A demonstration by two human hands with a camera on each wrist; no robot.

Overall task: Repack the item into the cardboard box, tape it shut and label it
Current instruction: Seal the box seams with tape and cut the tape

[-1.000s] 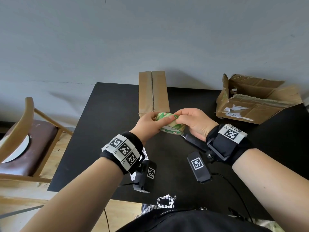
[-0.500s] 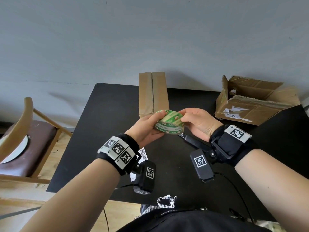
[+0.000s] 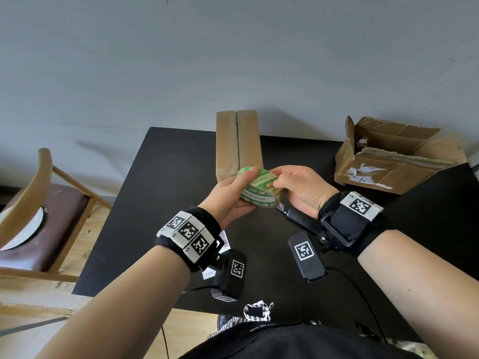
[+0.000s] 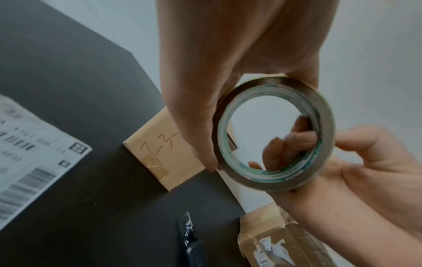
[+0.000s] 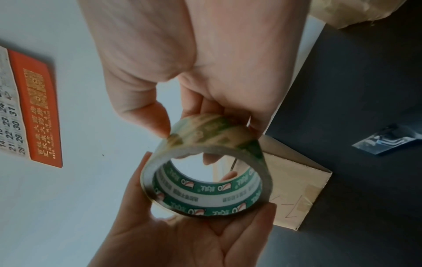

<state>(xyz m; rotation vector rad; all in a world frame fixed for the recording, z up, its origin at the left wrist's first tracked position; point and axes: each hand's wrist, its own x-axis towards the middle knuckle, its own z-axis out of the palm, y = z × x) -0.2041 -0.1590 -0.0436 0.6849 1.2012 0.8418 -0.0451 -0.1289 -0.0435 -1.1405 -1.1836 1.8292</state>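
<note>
A roll of clear tape (image 3: 259,189) with a green-and-white printed core is held in the air over the black table (image 3: 166,177). My left hand (image 3: 234,193) grips it from the left, thumb on top and fingers underneath. My right hand (image 3: 281,177) pinches the roll's outer face with thumb and fingers. In the left wrist view the tape roll (image 4: 285,178) shows as a ring. The right wrist view has my thumb tip on the tape roll (image 5: 212,133). Just behind stands a closed cardboard box (image 3: 238,141) with its top seam bare.
A torn, open cardboard box (image 3: 394,161) lies at the table's back right. A printed label sheet (image 4: 29,144) lies near the front left, and a utility knife (image 4: 191,242) in front of the boxes. A wooden chair (image 3: 39,203) stands left of the table.
Both hands have turned and tilted the tape roll slightly while keeping hold of it. My right fingertips have shifted along its outer face. The boxes have not moved.
</note>
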